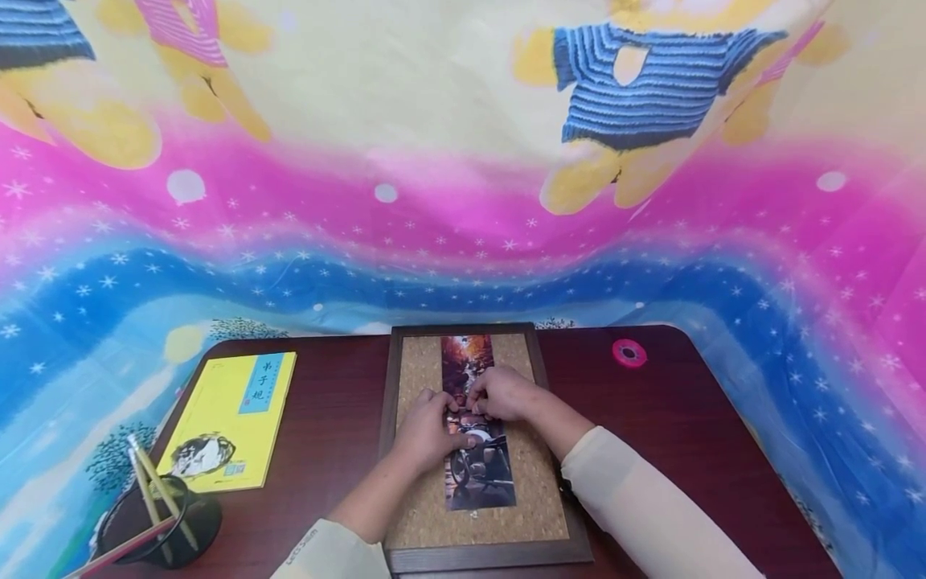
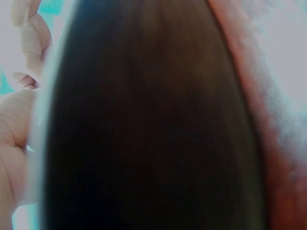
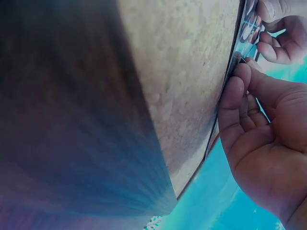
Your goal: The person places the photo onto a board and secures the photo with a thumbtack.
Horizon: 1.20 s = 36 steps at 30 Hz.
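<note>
A framed cork board point(image 1: 423, 515) lies on the table with a narrow picture strip on it. Its upper part, a forest picture point(image 1: 463, 354), shows autumn colours, and its lower part, a bicycle picture point(image 1: 481, 478), is darker. My left hand point(image 1: 427, 426) rests over the strip's left side, its thumb pressing on the bicycle picture. From the right, my right hand point(image 1: 506, 392) bends over the middle of the strip. In the right wrist view its thumb and forefinger point(image 3: 235, 88) pinch a small clear object point(image 3: 238, 55); its kind is unclear. The left wrist view is mostly blocked by a dark blur.
Left of the board lies a yellow book point(image 1: 231, 434), with a black mesh pen cup point(image 1: 198, 523) holding pencils in front of it. A pink tape roll point(image 1: 630, 353) is at the back right. A patterned cloth point(image 1: 448, 241) hangs around the table point(image 1: 651, 450).
</note>
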Each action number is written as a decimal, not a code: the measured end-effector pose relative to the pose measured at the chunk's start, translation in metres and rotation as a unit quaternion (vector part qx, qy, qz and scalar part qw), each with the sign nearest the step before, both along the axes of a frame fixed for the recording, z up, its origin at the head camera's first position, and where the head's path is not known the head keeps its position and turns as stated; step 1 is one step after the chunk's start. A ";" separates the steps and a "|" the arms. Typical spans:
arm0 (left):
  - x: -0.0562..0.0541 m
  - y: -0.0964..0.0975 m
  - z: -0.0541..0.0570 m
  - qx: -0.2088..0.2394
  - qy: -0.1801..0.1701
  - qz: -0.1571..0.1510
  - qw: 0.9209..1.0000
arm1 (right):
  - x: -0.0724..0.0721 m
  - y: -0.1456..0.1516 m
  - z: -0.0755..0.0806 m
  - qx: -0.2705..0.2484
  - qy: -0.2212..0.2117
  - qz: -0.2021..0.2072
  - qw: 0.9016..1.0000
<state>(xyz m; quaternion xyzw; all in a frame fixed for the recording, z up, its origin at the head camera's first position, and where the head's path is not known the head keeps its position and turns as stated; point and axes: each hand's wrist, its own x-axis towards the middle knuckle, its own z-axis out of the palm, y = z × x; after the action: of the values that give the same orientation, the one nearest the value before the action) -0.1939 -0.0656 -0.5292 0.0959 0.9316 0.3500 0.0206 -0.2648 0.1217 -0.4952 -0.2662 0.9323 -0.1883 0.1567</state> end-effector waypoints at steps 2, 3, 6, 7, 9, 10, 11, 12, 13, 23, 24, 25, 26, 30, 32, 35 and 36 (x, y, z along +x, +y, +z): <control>0.000 0.000 0.000 -0.001 -0.001 -0.002 1.000 | 0.001 -0.002 0.000 0.010 0.016 0.007 1.000; 0.000 0.000 -0.001 0.000 -0.001 -0.002 1.000 | 0.001 -0.003 0.001 0.014 0.021 0.009 1.000; 0.001 0.000 -0.001 0.003 0.004 -0.003 1.000 | 0.003 -0.005 0.002 0.013 0.018 0.008 1.000; 0.001 0.000 -0.001 0.004 0.007 -0.003 1.000 | 0.003 -0.006 0.003 0.011 0.015 0.007 1.000; 0.002 -0.001 -0.001 0.003 0.011 -0.002 1.000 | 0.003 -0.007 0.004 0.009 0.013 0.007 1.000; 0.002 -0.001 -0.001 0.002 0.012 -0.002 1.000 | 0.003 -0.008 0.004 0.009 0.014 0.009 1.000; 0.002 -0.001 0.000 0.001 0.012 -0.003 1.000 | 0.003 -0.008 0.004 0.010 0.014 0.010 1.000; 0.001 -0.002 0.000 0.001 0.015 -0.005 1.000 | 0.003 -0.008 0.004 0.010 0.014 0.010 1.000; 0.001 -0.002 0.000 0.000 0.014 -0.005 1.000 | 0.003 -0.007 0.003 0.009 0.014 0.011 1.000; 0.000 -0.007 0.003 0.021 0.021 -0.018 0.999 | 0.001 0.004 -0.001 -0.021 0.006 0.029 0.999; -0.001 -0.007 0.003 0.030 0.022 -0.022 0.999 | 0.002 0.007 -0.001 -0.030 0.006 0.031 0.999; -0.001 -0.008 0.003 0.040 0.023 -0.026 0.999 | 0.002 0.010 -0.001 -0.039 0.005 0.032 0.999; -0.001 -0.010 0.003 0.050 0.020 -0.028 0.998 | 0.003 0.012 -0.001 -0.050 0.002 0.032 0.998; -0.002 -0.016 0.003 0.074 0.010 -0.040 0.996 | 0.008 0.027 0.000 -0.079 -0.010 0.020 0.997; -0.001 -0.021 0.003 0.077 0.009 -0.044 0.996 | 0.010 0.035 0.001 -0.090 -0.009 0.009 0.996; 0.000 -0.027 0.005 0.079 0.020 -0.045 0.996 | 0.014 0.048 0.000 -0.102 0.001 -0.004 0.995; 0.000 -0.029 0.005 0.077 0.025 -0.043 0.996 | 0.014 0.052 0.000 -0.105 0.006 -0.005 0.994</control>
<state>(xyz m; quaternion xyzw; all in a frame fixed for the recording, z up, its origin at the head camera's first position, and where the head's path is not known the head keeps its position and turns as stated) -0.1939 -0.0950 -0.5238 0.1457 0.8970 0.4172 0.0043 -0.2505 0.1736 -0.4956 -0.2775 0.9096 -0.2846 0.1207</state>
